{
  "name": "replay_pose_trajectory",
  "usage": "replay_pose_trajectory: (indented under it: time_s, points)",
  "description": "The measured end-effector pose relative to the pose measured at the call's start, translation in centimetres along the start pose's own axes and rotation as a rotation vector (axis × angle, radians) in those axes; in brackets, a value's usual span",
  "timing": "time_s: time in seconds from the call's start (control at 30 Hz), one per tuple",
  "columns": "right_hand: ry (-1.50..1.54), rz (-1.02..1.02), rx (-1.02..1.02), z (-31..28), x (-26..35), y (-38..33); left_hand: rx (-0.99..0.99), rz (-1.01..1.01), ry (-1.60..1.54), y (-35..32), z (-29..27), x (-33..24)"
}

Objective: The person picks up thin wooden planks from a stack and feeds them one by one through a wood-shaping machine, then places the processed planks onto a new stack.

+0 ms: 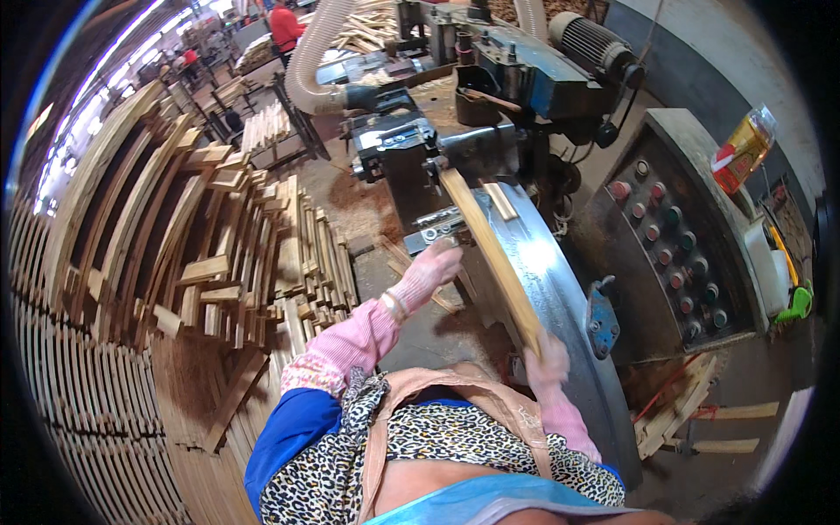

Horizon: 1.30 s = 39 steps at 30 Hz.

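A long wooden strip lies lengthwise on the shiny metal machine table, its far end at the cutter head of a woodworking machine. My right hand, gloved and smeared by motion, grips the strip's near end. To the left of the strip, apart from it, is my left hand in a pink knit glove. Its fingers are curled in, and nothing shows in them. Just beyond the left hand is a metal guide bracket. A short wooden offcut rests on the table to the strip's right.
Stacked wooden pieces fill the left side. At right stands a control panel with several buttons; a yellow-red packet sits on it. A ribbed hose and an electric motor are at the back. A person in red is far off.
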State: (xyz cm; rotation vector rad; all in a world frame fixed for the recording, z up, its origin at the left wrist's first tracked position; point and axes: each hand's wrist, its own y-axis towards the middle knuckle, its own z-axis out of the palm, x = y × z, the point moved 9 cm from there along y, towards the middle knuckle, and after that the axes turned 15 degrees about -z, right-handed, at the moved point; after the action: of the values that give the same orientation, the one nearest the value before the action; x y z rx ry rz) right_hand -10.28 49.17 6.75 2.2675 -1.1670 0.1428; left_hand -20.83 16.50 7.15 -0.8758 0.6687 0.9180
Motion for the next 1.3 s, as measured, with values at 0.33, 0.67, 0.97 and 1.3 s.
replay_pose_trajectory:
  time_s: [0.33, 0.67, 0.97, 1.3]
  points:
    - [-0.323, 0.032, -0.090, 2.0, -7.3, 2.4, -0.808, -0.044, 0.734, -11.8, -8.7, -9.8]
    - [-0.216, 0.104, -0.041, 7.4, -9.0, 12.3, -1.913, 0.402, 1.995, -35.1, -3.4, -45.4]
    - [-0.384, 0.212, 0.144, -5.7, -7.7, -13.2, -2.354, -0.157, 2.139, -60.8, -19.3, -52.9]
    - [-0.392, 0.147, -0.015, 2.2, -10.0, 5.8, -1.697, 0.156, 1.583, -37.4, -3.9, -47.4]
